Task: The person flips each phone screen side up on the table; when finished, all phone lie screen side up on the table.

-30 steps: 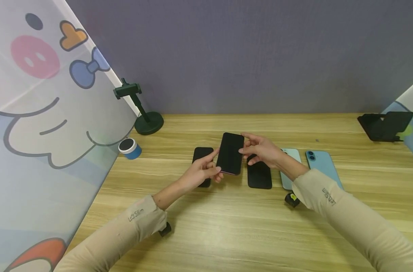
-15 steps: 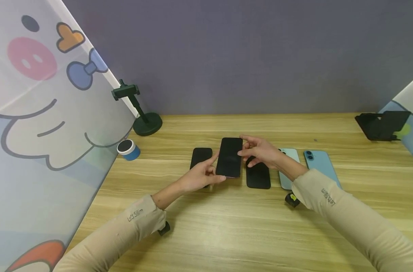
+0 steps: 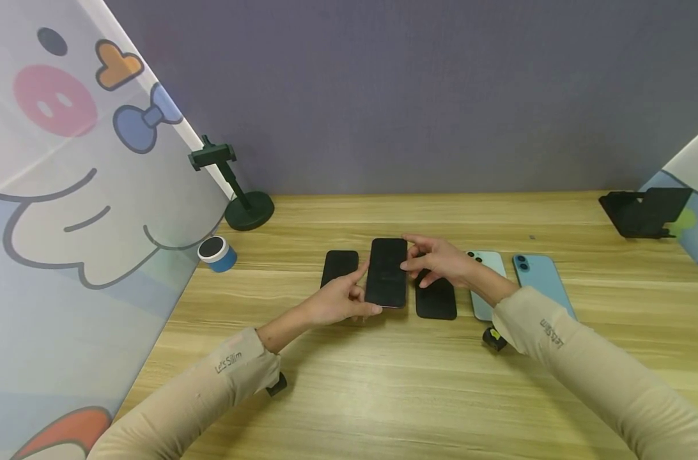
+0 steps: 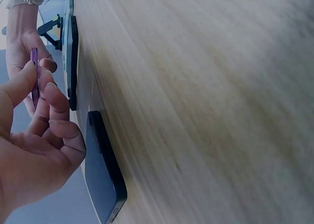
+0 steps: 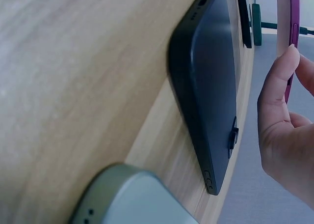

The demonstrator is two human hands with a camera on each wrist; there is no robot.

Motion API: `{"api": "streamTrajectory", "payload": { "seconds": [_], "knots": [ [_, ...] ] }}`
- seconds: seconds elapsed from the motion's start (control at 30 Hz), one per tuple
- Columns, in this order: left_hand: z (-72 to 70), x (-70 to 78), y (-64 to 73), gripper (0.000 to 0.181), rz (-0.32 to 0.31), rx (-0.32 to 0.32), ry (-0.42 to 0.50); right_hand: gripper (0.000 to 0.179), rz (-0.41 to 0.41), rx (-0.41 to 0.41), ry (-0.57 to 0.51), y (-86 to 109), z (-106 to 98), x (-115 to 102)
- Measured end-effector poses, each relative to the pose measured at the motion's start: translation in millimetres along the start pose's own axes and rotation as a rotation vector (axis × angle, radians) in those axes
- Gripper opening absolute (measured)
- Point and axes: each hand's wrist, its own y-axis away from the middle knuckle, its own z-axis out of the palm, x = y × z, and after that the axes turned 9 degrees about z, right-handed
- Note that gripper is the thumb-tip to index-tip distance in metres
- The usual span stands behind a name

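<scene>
A smartphone with a black screen and a purple frame [image 3: 387, 273] is raised off the table, its screen facing up toward the head camera. My left hand [image 3: 339, 300] pinches its lower left corner; the left wrist view shows the thumb on the purple edge [image 4: 34, 81]. On the other long side, my right hand [image 3: 441, 260] pinches the upper part between thumb and fingers. Beneath my left hand lies a black phone [image 3: 341, 262], partly covered. A second black phone [image 3: 437, 300] lies below my right hand.
Right of these lie a pale green phone [image 3: 483, 306] and a blue phone [image 3: 543, 278], both back up, partly behind the right arm. A dark green phone stand [image 3: 249, 211] and a blue-and-white jar [image 3: 218, 254] stand left; a black folding stand [image 3: 645, 214] sits far right.
The held phone has come slightly nearer to me and straightened from its slant. My left thumb has slid along its bottom edge, and both hands still hold it.
</scene>
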Motion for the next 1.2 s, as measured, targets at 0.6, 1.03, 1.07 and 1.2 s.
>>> {"api": "streamTrajectory", "payload": {
  "seconds": [0.6, 1.03, 1.07, 1.2],
  "knots": [
    [-2.0, 0.2, 0.0, 0.094, -0.072, -0.039, -0.102, 0.084, 0.14, -0.016, 0.028, -10.8, 6.8, -1.9],
    [0.1, 2.7, -2.7, 0.096, -0.174, -0.026, -0.119, 0.085, 0.2, -0.025, 0.065, -17.6, 9.2, -8.3],
    [0.2, 2.1, -3.0, 0.096, -0.179, -0.023, -0.12, 0.085, 0.205, -0.024, 0.062, -18.3, 9.3, -8.5],
    [0.3, 1.9, -4.1, 0.096, -0.198, -0.018, -0.134, 0.085, 0.218, -0.02, 0.057, -19.5, 10.5, -10.3]
  ]
}}
